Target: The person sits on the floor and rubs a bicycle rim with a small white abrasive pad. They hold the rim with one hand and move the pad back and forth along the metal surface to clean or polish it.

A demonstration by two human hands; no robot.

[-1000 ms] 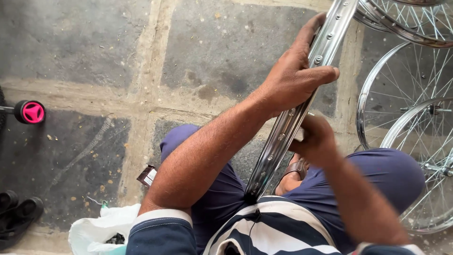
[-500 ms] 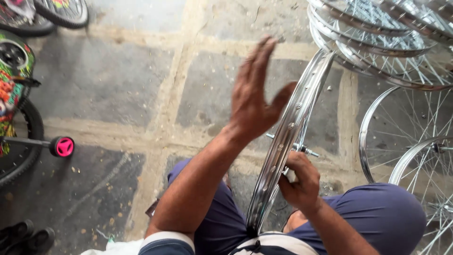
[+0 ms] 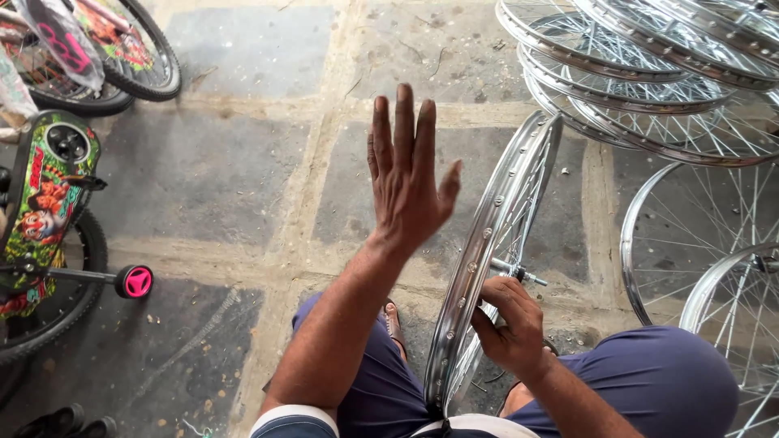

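Observation:
A shiny metal bicycle wheel rim [image 3: 495, 243] with spokes stands upright on edge between my knees. My right hand [image 3: 507, 324] grips its hub axle [image 3: 519, 272] near the middle of the wheel. My left hand [image 3: 408, 174] is raised just left of the rim, palm flat and fingers spread, touching nothing. I sit on the stone floor in blue shorts [image 3: 649, 385].
Several more spoked rims [image 3: 649, 73] lie stacked at the top right, and two others [image 3: 698, 243] lean at the right. A small children's bicycle [image 3: 49, 203] with a pink training wheel [image 3: 136, 281] stands at the left. The floor is grey stone slabs [image 3: 211, 170].
My left hand let go of the rim's top edge and lifted off to the left with fingers spread. The view tilted up, bringing the children's bicycle and stacked rims into sight.

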